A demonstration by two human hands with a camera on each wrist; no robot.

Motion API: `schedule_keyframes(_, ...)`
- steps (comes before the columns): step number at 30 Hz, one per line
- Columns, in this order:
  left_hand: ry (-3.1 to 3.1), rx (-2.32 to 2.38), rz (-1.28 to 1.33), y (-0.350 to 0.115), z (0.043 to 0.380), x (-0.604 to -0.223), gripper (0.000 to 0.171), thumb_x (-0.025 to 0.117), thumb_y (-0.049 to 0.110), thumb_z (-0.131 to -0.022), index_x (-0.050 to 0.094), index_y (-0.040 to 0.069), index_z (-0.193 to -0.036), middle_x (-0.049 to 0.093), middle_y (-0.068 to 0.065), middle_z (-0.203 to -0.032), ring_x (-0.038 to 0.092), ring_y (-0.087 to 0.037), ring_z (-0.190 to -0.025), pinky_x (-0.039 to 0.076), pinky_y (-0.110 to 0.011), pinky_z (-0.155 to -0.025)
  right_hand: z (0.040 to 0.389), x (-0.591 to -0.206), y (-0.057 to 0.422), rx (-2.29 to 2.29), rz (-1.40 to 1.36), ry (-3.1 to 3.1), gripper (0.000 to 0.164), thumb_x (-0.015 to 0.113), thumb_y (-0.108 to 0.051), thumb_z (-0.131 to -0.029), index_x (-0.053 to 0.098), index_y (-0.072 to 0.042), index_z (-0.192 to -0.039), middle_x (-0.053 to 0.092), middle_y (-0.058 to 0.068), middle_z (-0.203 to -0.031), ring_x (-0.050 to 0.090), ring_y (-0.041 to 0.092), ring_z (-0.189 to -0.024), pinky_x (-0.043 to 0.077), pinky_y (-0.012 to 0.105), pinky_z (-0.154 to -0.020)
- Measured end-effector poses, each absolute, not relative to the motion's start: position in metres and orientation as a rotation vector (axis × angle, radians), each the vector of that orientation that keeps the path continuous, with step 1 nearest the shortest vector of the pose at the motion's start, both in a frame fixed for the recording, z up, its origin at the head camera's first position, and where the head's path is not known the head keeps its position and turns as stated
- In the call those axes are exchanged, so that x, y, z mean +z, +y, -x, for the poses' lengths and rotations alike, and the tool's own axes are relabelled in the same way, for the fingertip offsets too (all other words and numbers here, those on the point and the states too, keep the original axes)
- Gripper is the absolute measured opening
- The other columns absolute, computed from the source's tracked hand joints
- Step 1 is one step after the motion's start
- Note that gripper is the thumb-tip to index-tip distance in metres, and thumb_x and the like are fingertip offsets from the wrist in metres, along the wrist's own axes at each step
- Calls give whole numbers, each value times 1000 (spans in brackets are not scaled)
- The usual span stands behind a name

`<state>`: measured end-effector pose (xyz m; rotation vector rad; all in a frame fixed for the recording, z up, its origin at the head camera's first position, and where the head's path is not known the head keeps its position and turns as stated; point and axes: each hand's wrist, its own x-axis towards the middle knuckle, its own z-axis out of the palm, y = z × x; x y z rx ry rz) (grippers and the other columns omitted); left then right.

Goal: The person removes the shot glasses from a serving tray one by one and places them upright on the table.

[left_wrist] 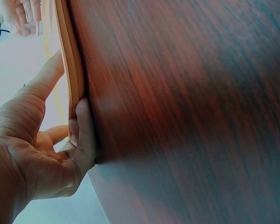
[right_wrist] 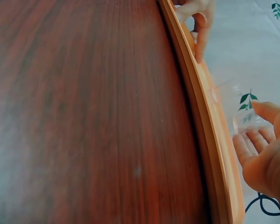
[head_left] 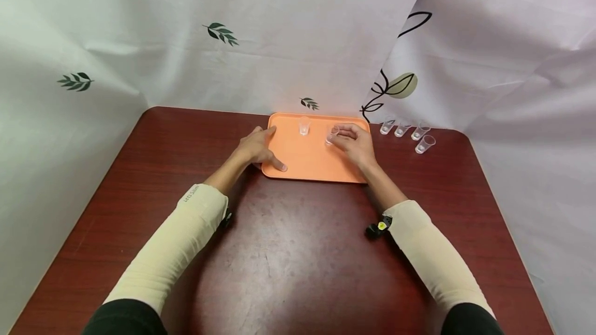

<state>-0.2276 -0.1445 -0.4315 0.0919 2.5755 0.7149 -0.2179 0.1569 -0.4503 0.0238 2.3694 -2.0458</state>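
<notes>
An orange tray (head_left: 307, 162) lies at the far edge of the table. My left hand (head_left: 255, 148) grips its left end, thumb over the rim and other fingers against the side, as the left wrist view shows with the tray edge (left_wrist: 72, 60) between them. Over the tray's right half, my right hand (head_left: 357, 145) holds a small clear plastic cup (head_left: 329, 139) between thumb and fingers, upright and low over the surface. Another clear cup (head_left: 304, 127) stands on the tray to the left of it, near the back rim.
Several more clear cups stand right of the tray, the nearest one (head_left: 424, 144) a little in front of the others. The dark red wooden table (head_left: 288, 252) stretches toward me. A white patterned cloth (head_left: 261, 66) hangs behind its far edge.
</notes>
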Motion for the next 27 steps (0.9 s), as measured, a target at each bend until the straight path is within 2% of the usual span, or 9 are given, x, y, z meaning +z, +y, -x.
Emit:
schedule_keyframes(4, 2575, 729, -77, -145, 228, -431, 148, 110, 48, -68, 21, 22, -183, 42, -20, -162, 51, -41, -138, 56, -46, -108, 214, -449, 163, -2028, -28, 2399, 47, 90, -14, -96, 75, 4, -137, 80, 10, -123, 73, 0, -104, 61, 13, -89)
schedule_keyframes(11, 2543, 765, -80, -146, 223, -424, 144, 108, 43, -72, 19, 22, -183, 41, -20, -163, 50, -45, -139, 60, -44, -99, 209, -449, 175, -2030, -55, 2409, 46, 91, -16, -97, 76, 3, -136, 78, -9, -109, 74, 1, -104, 61, 13, -88)
schedule_keyframes(14, 2546, 761, -84, -145, 224, -425, 144, 108, 43, -73, 19, 22, -183, 41, -20, -163, 50, -43, -140, 57, -45, -106, 207, -450, 180, -2059, -60, 2407, 45, 91, -14, -96, 76, 5, -135, 78, -14, -104, 74, 0, -102, 62, 13, -88)
schedule_keyframes(20, 2558, 744, -102, -145, 225, -427, 143, 107, 44, -74, 18, 20, -183, 41, -21, -165, 48, -43, -146, 48, -54, -124, 201, -452, 188, -2144, -81, 2361, 45, 90, -9, -95, 75, 7, -134, 80, -15, -103, 75, 1, -102, 63, 14, -90)
schedule_keyframes(27, 2565, 742, -103, -145, 224, -426, 143, 107, 43, -74, 19, 19, -183, 41, -21, -164, 49, -43, -145, 48, -54, -125, 194, -453, 199, -2204, -164, 2307, 44, 91, -8, -95, 75, 4, -134, 80, -14, -104, 75, 4, -105, 64, 15, -89)
